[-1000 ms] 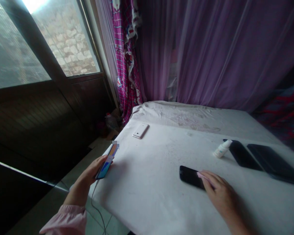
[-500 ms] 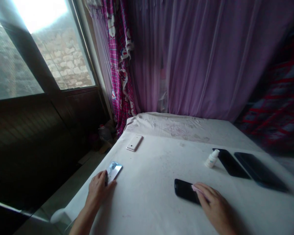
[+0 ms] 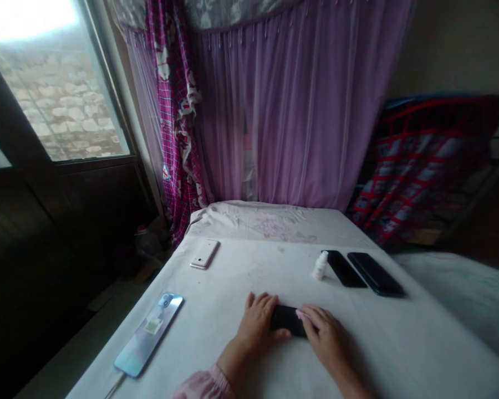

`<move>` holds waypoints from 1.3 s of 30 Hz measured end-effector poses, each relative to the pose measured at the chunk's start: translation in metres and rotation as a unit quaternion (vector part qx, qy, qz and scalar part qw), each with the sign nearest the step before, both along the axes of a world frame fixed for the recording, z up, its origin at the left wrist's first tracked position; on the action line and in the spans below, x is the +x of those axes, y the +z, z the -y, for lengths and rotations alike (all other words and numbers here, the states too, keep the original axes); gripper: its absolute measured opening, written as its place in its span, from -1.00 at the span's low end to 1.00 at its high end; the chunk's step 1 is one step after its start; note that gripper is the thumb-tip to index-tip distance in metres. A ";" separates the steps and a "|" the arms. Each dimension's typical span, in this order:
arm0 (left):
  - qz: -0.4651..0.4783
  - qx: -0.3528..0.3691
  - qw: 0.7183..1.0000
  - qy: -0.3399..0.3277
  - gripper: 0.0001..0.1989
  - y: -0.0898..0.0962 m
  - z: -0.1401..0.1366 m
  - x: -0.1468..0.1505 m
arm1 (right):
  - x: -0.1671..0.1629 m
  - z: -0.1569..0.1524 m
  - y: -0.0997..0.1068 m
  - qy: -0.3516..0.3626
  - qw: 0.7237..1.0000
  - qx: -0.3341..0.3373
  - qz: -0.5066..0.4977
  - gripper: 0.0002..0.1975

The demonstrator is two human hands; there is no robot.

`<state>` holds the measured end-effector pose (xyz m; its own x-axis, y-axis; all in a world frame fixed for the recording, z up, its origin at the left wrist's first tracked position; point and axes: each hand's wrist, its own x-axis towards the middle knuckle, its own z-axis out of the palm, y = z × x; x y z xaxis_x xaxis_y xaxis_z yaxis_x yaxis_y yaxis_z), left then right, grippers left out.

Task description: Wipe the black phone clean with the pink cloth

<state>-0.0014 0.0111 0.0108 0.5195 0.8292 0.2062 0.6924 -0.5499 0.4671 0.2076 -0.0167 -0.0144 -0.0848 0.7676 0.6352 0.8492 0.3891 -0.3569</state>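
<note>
A black smartphone point(image 3: 289, 321) lies on the white tablecloth, screen up, in front of me. My left hand point(image 3: 258, 321) grips its left end, fingers over the far edge and thumb along the near edge. Pinched in my right hand point(image 3: 325, 332) is a small pink cloth point(image 3: 304, 316), pressed on the phone's right part, which the hand mostly hides. Off to the left lies a light blue phone point(image 3: 149, 335), back up, with a pale sticker and a cable at its lower end.
A white phone point(image 3: 205, 254) lies face down farther back on the table point(image 3: 241, 266). At the right stand a small white bottle point(image 3: 320, 266) and, beside it, two dark phones point(image 3: 344, 269) point(image 3: 375, 273). Purple curtains point(image 3: 299, 122) hang behind; a window point(image 3: 66, 100) is on the left.
My left hand has left the light blue phone and moved right onto the black phone's left end. My right hand still holds the pink cloth on it. The view has turned right.
</note>
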 end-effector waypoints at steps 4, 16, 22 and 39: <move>0.024 0.018 0.999 -0.041 -0.26 0.002 -0.001 0.001 | -0.007 0.000 0.006 -0.024 1.000 -0.012 0.013 -0.69; -0.019 0.025 0.999 -0.030 -0.32 0.003 -0.002 0.003 | -0.031 0.011 0.024 -0.061 0.997 -0.034 0.028 -0.73; -0.035 0.022 0.999 -0.034 -0.37 0.005 -0.006 0.000 | -0.052 0.005 0.029 -0.030 0.999 -0.044 0.001 -0.70; -0.053 0.018 0.998 -0.034 -0.32 0.007 -0.005 0.000 | -0.026 0.004 0.027 -0.015 0.997 -0.077 0.004 -0.73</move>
